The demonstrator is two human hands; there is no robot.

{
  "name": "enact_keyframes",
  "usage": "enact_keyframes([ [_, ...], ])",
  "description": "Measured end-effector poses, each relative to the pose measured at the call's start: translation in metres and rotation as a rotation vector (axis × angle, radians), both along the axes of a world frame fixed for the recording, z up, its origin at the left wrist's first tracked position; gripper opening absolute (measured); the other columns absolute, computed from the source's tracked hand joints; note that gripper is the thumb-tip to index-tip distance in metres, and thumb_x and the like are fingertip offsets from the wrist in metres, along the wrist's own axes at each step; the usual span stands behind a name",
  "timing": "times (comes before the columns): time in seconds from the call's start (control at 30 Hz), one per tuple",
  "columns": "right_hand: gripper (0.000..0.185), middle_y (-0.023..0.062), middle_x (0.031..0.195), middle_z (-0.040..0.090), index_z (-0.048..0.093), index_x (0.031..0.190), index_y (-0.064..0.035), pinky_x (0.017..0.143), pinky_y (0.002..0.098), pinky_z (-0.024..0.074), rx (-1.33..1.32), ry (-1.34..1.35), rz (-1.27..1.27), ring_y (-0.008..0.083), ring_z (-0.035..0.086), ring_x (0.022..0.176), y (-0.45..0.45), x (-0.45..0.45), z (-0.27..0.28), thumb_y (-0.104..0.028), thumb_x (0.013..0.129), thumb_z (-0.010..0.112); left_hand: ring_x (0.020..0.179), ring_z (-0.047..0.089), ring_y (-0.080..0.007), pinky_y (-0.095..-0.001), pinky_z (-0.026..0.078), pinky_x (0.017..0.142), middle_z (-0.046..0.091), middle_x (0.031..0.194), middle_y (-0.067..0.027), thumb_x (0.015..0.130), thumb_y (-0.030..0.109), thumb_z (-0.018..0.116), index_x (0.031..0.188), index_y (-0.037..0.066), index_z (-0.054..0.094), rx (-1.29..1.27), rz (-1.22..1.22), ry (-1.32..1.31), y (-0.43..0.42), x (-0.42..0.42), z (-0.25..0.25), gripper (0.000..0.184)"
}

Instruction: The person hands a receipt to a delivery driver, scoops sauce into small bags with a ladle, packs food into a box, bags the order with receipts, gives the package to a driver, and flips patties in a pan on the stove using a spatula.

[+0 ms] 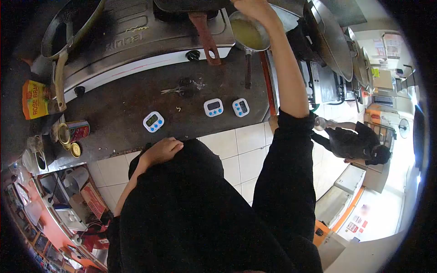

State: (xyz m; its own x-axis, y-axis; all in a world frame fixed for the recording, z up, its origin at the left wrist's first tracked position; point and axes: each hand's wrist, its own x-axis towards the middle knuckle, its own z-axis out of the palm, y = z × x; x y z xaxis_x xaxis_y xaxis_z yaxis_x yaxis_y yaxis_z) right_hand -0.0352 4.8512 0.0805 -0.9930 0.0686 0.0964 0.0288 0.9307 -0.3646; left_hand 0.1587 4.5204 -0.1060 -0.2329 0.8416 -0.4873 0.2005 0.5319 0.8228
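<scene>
My left hand [162, 151] rests low against my black clothing, just off the counter's front edge, with its fingers lying flat and nothing in them. My right arm stretches forward, and my right hand [255, 8] is over the far rim of a small saucepan [250, 32] of yellowish liquid. The top of the picture cuts off its fingers, so what they hold cannot be made out. A dark pan with a reddish-brown handle [203, 38] sits on the stove left of the saucepan. Three white timers with blue buttons lie nearer me: one left [153, 122], one middle [213, 108], one right [241, 108].
A stove [136, 50] spans the back; a wok [73, 27] holding a whisk stands at its left. A yellow packet [35, 100] and open cans [77, 130] line the left side. Scissors [172, 90] lie on the dark counter. Another person [357, 143] stands at right.
</scene>
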Motion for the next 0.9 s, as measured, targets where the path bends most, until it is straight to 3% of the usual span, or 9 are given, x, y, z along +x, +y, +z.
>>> enact_keyframes([
  [0.27,0.029,0.0196,0.090,0.062,0.057,0.112,-0.0073,0.068,0.0405,0.0442,-0.040,-0.040,-0.125,0.0306,0.060,0.077,0.001,-0.012,0.015,-0.018,0.087,0.047,0.097,0.054,-0.0258,-0.0339,0.042,0.085,0.056,0.104,-0.0150,0.094,0.029,0.036,0.110,0.001,0.053,0.190,0.019,-0.006,0.031,-0.013,0.010,0.037],
  [0.37,0.031,0.0205,0.094,0.061,0.056,0.115,-0.0084,0.068,0.0399,0.0448,0.072,0.223,0.017,0.0287,0.060,0.079,0.029,-0.042,-0.022,-0.018,0.087,0.047,0.092,0.057,-0.0242,-0.0334,0.045,0.083,0.058,0.102,-0.0141,0.095,0.029,0.033,0.112,0.000,0.052,0.220,0.100,-0.117,0.049,-0.029,0.012,0.038],
  [0.4,0.033,0.0204,0.107,0.057,0.055,0.115,-0.0071,0.078,0.0355,0.0467,-0.010,-0.118,-0.123,0.0292,0.058,0.091,0.004,-0.033,0.013,-0.022,0.086,0.048,0.090,0.057,-0.0210,-0.0326,0.047,0.081,0.059,0.100,-0.0127,0.095,0.030,0.032,0.114,0.002,0.051,0.232,0.156,-0.179,0.058,-0.036,0.017,0.039],
  [0.5,0.029,0.0153,0.095,0.062,0.059,0.111,-0.0226,0.078,0.0363,0.0460,0.202,0.251,0.117,0.0330,0.060,0.086,0.013,-0.056,-0.018,-0.029,0.083,0.052,0.084,0.060,-0.0180,-0.0287,0.049,0.071,0.061,0.095,-0.0105,0.093,0.032,0.041,0.113,0.003,0.051,0.467,0.430,-0.404,0.083,-0.056,0.000,0.037],
  [0.6,0.027,0.0172,0.091,0.062,0.061,0.107,-0.0214,0.078,0.0370,0.0473,0.194,0.118,0.089,0.0343,0.060,0.084,-0.002,-0.074,-0.015,-0.027,0.081,0.054,0.093,0.057,-0.0209,-0.0328,0.048,0.079,0.054,0.108,-0.0171,0.091,0.041,0.041,0.126,-0.001,0.036,0.547,0.717,-0.563,0.111,-0.075,0.023,0.055],
  [0.73,0.028,0.0174,0.091,0.062,0.061,0.107,-0.0184,0.076,0.0367,0.0477,0.294,0.043,0.134,0.0332,0.061,0.084,-0.007,-0.095,-0.007,-0.025,0.080,0.055,0.092,0.058,-0.0210,-0.0306,0.048,0.077,0.054,0.109,-0.0177,0.086,0.039,0.052,0.128,-0.006,0.027,0.665,0.892,-0.563,0.135,-0.091,0.032,0.067],
  [0.83,0.029,0.0164,0.083,0.064,0.061,0.108,-0.0158,0.065,0.0357,0.0485,0.317,-0.098,0.190,0.0273,0.062,0.067,-0.016,-0.082,0.025,-0.024,0.081,0.054,0.089,0.059,-0.0201,-0.0292,0.048,0.075,0.058,0.104,-0.0161,0.086,0.034,0.054,0.128,-0.004,0.029,0.670,0.828,-0.542,0.141,-0.099,0.034,0.062],
  [0.9,0.030,0.0127,0.071,0.062,0.060,0.110,-0.0156,0.054,0.0336,0.0455,0.272,-0.153,0.174,0.0211,0.055,0.052,-0.012,-0.078,0.032,-0.023,0.083,0.052,0.086,0.060,-0.0183,-0.0278,0.048,0.074,0.060,0.100,-0.0139,0.087,0.029,0.054,0.128,-0.001,0.031,0.688,0.828,-0.514,0.143,-0.100,0.031,0.057],
])
